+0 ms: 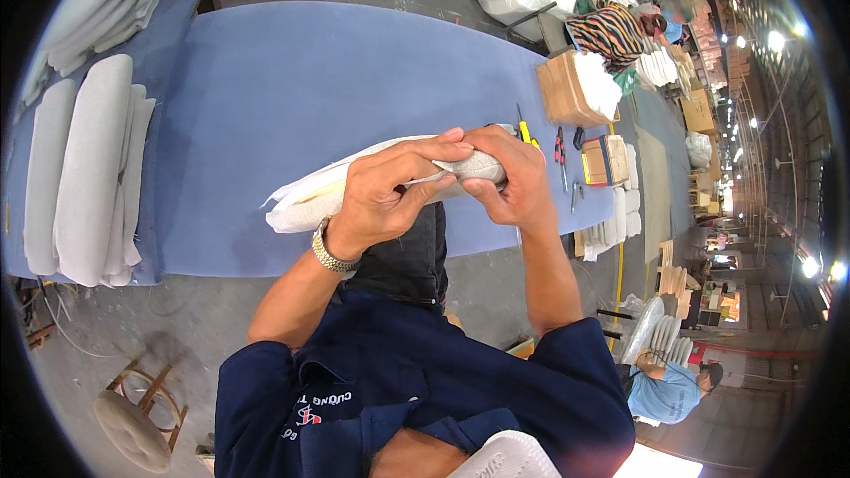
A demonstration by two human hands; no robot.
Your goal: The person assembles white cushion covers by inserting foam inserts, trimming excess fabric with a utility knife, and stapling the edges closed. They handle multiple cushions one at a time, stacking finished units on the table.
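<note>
A long padded cushion [310,204] in light grey fabric lies across the near edge of the blue table [292,80]. Its fabric parts along the left stretch, where a pale yellowish inside shows. My left hand [390,179], with a metal watch [329,248] on the wrist, grips the fabric edge between thumb and fingers. Close beside it, my right hand [513,175] wraps round the cushion's rounded right end, thumb pressed underneath. The fingertips of both hands nearly meet at a fold in the cloth. Whatever is between the fingers besides fabric is hidden.
Grey cushions [93,168] are stacked at the table's left. On the right are a yellow-handled tool [526,131], red-handled tools [560,149], a cardboard box [567,93] and a smaller box [605,161]. A stool [133,425] stands lower left; a person in light blue [664,394] is lower right.
</note>
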